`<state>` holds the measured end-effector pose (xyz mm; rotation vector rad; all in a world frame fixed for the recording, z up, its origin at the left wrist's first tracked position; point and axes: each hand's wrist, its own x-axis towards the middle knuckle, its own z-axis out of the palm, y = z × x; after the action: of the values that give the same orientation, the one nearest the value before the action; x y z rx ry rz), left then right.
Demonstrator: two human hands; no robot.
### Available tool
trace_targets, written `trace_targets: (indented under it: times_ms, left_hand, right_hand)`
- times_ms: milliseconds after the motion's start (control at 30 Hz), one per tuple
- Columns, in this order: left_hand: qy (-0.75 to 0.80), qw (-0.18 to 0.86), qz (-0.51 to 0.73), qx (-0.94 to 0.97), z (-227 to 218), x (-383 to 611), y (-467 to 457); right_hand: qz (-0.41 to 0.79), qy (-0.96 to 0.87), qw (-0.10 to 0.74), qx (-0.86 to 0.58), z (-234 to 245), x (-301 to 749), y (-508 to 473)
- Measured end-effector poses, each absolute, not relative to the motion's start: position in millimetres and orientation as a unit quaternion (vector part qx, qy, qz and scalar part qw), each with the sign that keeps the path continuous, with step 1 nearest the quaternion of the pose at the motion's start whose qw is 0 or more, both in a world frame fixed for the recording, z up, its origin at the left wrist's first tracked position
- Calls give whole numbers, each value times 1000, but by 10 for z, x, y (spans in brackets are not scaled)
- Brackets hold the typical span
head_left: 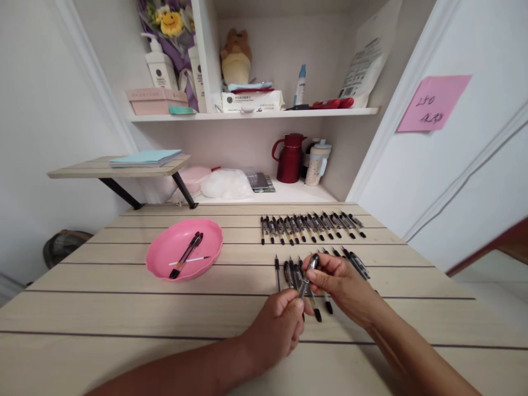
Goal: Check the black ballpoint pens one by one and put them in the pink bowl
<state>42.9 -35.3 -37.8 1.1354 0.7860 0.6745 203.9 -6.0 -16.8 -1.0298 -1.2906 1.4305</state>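
Note:
Both hands hold one black pen [306, 281] at a slant above the table. My left hand [278, 322] is closed round its lower part. My right hand [340, 283] pinches the dark upper end between thumb and fingers. Beneath and beside the hands lies a near group of pens, among them a slim pen [278, 274] on the left and several black pens [357, 263] on the right, partly covered by my hands. Farther back, several black-capped pens [311, 226] lie side by side in a row.
A pink scalloped tray [159, 250] on the left holds two black pens [187, 256] and a thin white refill-like stick [202, 258]. A small raised shelf [82, 168] carries blue-covered paper [146, 158]. A red jug [290, 159] and a light cup [317, 164] stand behind.

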Motion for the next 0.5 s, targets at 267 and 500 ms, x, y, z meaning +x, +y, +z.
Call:
trace_targets:
  times_ms: [267,500]
  left_hand:
    - [400,617,266,624,-129,279,-227]
    - [556,122,207,796,382,-561,148]
  right_hand:
    - [481,-513,508,-497,-57,2372,-54]
    - [200,-500,450,-712,-248,3200,-55]
